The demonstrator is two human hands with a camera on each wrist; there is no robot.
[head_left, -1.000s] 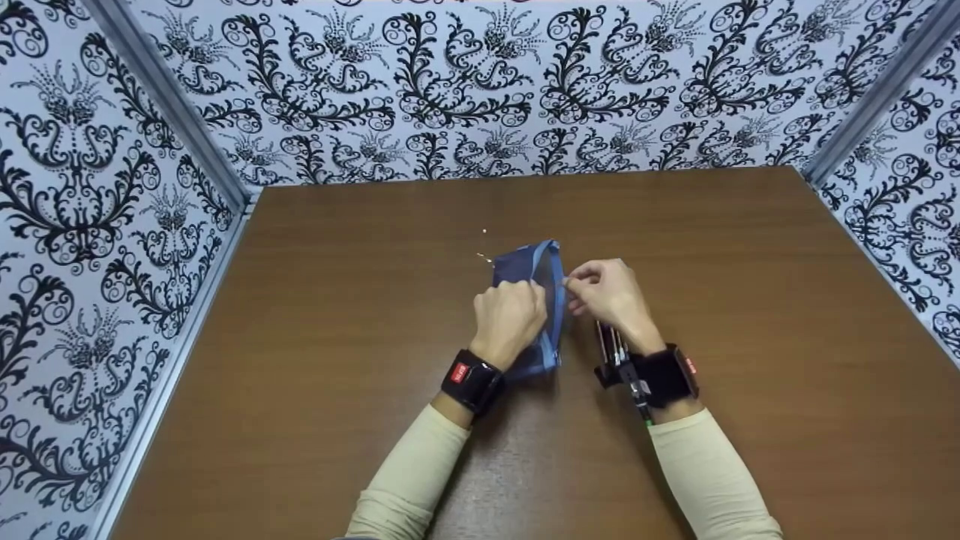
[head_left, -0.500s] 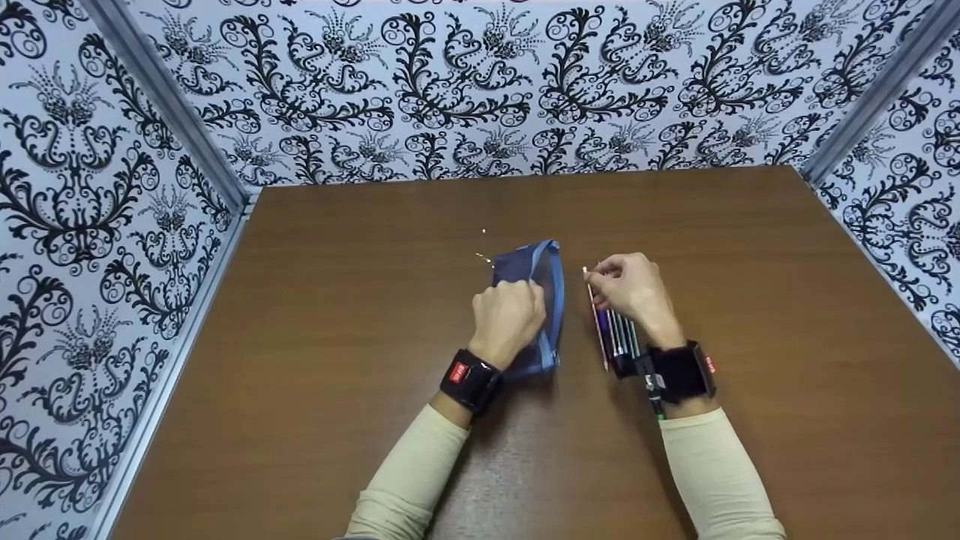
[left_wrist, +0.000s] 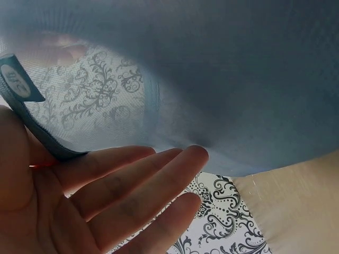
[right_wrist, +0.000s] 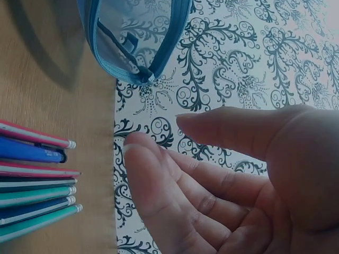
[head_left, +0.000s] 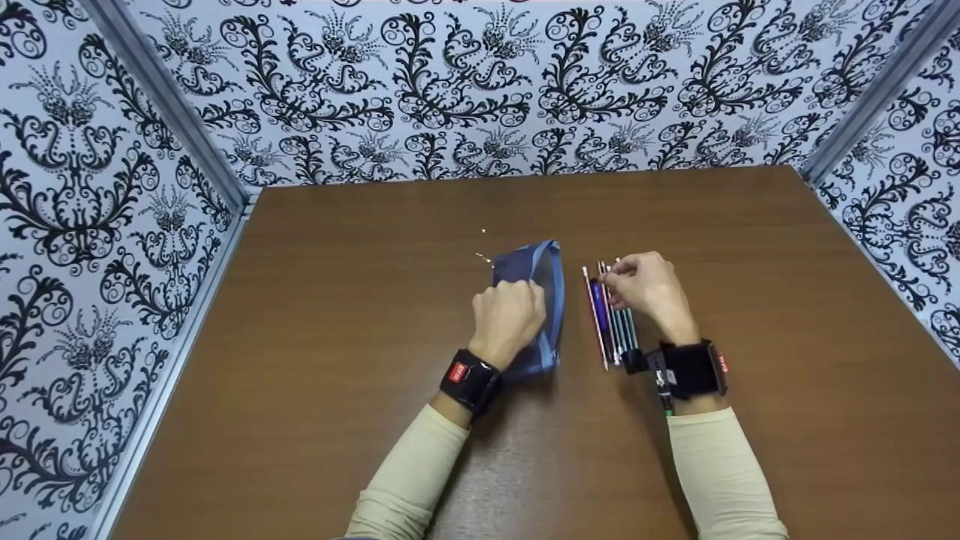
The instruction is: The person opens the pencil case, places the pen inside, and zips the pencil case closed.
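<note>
A blue zip-up mesh pouch [head_left: 553,300] stands with its mouth spread toward the right. My left hand [head_left: 510,319] holds its side, with the fingers [left_wrist: 153,196] stretched under the mesh in the left wrist view; the thumb is mostly hidden. To the right of the pouch lies a row of several pencils [head_left: 624,330], with a blue-purple pen [head_left: 599,304] among them. Over their far ends hovers my right hand [head_left: 651,289]. In the right wrist view its thumb and forefinger are apart, with nothing between them, and the green pencil [right_wrist: 39,197] lies off to the side.
Small white specks [head_left: 484,259] show on the brown table [head_left: 337,300] beyond the pouch's left corner. A patterned wall [head_left: 465,82] closes the back, and similar walls stand left and right. Black straps circle both wrists.
My right hand has drawn back from the pouch's mouth to the right, over the pencils, uncovering more of the row. Left hand and pouch stay put.
</note>
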